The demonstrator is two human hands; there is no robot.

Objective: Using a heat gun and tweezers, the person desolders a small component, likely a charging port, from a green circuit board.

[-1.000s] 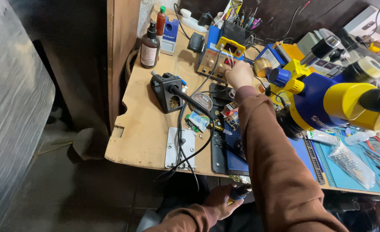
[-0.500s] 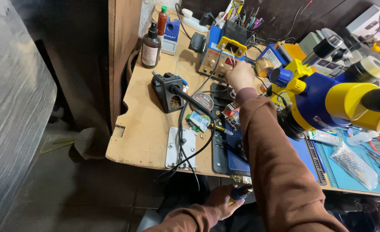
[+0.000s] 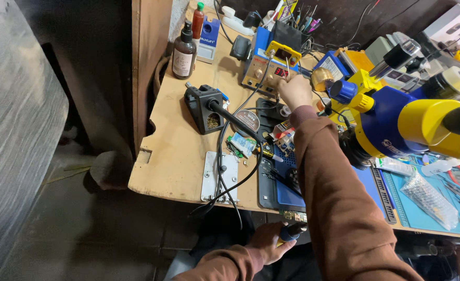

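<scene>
My right hand [image 3: 295,89] reaches far across the bench, and its fingers rest on the front of a blue and yellow soldering station [image 3: 261,70] with a lit red display. The back of that hand faces me, so its fingertips are hidden. My left hand [image 3: 268,242] hangs below the bench's front edge, closed around a tool with a dark blue and black handle [image 3: 293,230]. A soldering iron sits in its black stand [image 3: 204,106] to the left of the right arm, with its cable looping toward the bench edge.
A large yellow and blue microscope head [image 3: 401,119] juts in beside my right arm. A brown bottle [image 3: 183,52] stands at the back left. A metal plate [image 3: 219,177] lies near the front edge of the wooden bench [image 3: 175,156]. A blue work mat [image 3: 427,208] holds small tools.
</scene>
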